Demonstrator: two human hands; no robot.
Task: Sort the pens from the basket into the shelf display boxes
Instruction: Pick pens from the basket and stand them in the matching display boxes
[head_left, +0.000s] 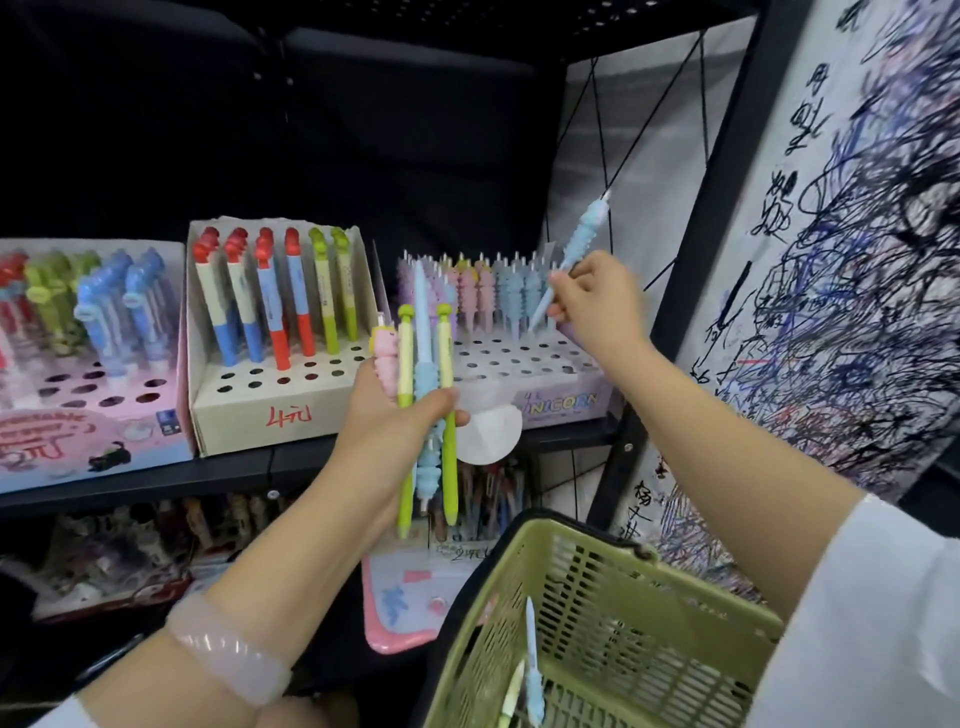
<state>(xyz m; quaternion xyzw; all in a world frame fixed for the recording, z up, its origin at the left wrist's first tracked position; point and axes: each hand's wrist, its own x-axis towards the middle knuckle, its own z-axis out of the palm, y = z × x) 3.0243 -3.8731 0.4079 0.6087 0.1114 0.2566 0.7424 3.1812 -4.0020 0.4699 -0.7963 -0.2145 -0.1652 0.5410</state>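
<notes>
Right hand (597, 306) pinches light blue pen (571, 254) between thumb and fingers, pen tilted, lower tip just above unicorn display box (545, 384) on shelf (234, 473), beside rows of pastel pens standing in its holes; left hand (395, 426) grips bundle of pens (428, 395) upright, fingers curled round: two green, one blue, one pink; green basket (613, 623) below right arm, two pens lying inside; cardboard box (275, 410) and pink box (88, 441) further left hold other pens.

Left display box (62, 364) edge-cropped, blurred
</notes>
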